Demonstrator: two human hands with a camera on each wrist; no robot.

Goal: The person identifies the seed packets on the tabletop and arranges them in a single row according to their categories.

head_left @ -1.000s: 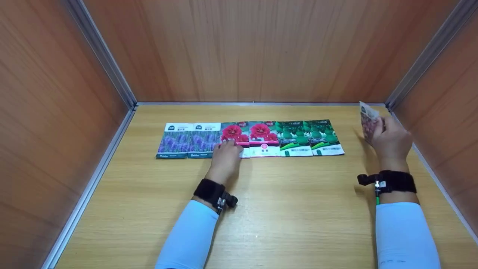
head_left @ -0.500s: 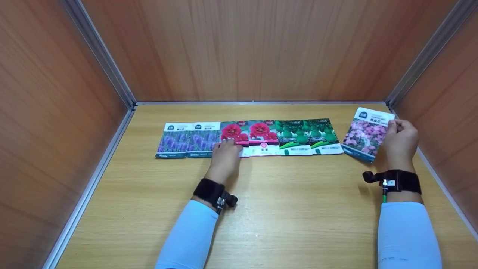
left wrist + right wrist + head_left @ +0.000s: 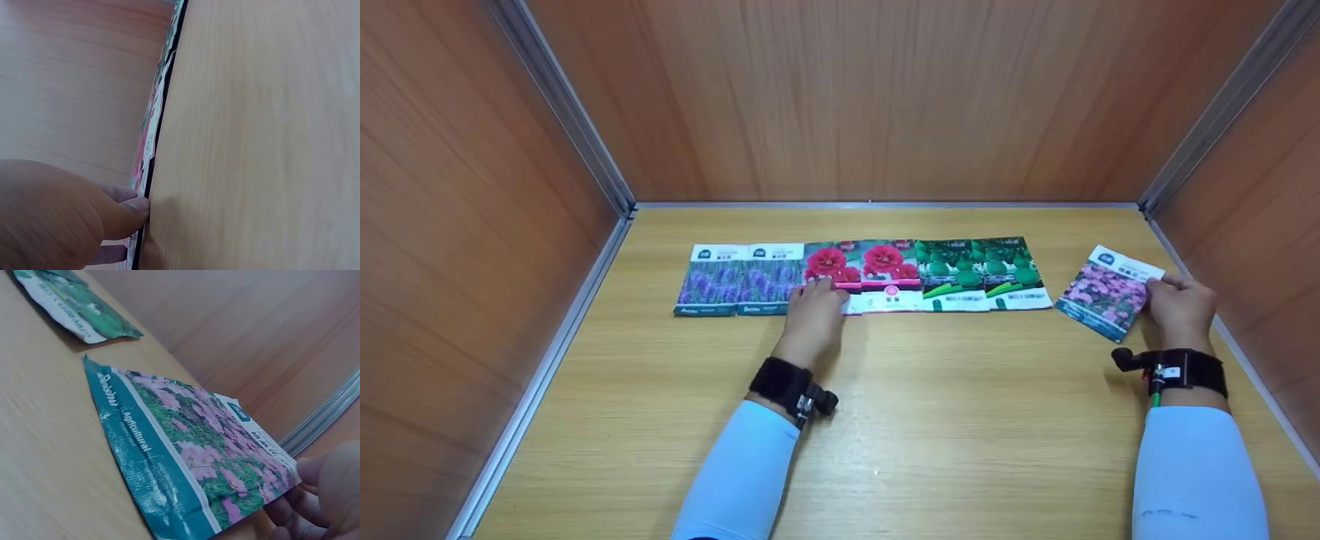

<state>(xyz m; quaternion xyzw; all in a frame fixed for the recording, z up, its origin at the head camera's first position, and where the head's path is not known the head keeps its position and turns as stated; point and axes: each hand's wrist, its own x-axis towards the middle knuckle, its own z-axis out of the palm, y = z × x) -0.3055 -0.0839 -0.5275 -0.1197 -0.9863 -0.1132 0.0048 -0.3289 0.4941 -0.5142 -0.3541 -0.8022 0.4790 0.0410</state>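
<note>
My right hand (image 3: 1183, 311) pinches the right edge of a pink-flower seed packet (image 3: 1104, 296); the packet is tilted, its lower corner close over the table. In the right wrist view the thumb (image 3: 313, 469) lies on the packet's face, with fingers curled behind it. My left hand (image 3: 814, 315) rests on the lower part of a red-flower seed packet (image 3: 826, 262). The left wrist view shows the left thumb (image 3: 136, 209) at that packet's near edge, with fingertips over the top. A second red-flower packet (image 3: 886, 262) adjoins it on the right.
Two purple-flower packets (image 3: 703, 285) form the left end of the row, two green packets (image 3: 1011, 277) the right end. All lie side by side on the wooden table (image 3: 945, 420). Wooden panels (image 3: 885, 105) with metal edging enclose the back and sides.
The pink-flower packet, first seen almost edge-on, has turned its printed face up and been lowered, then moved rightward and nearer with my right hand. My left hand has stayed in place.
</note>
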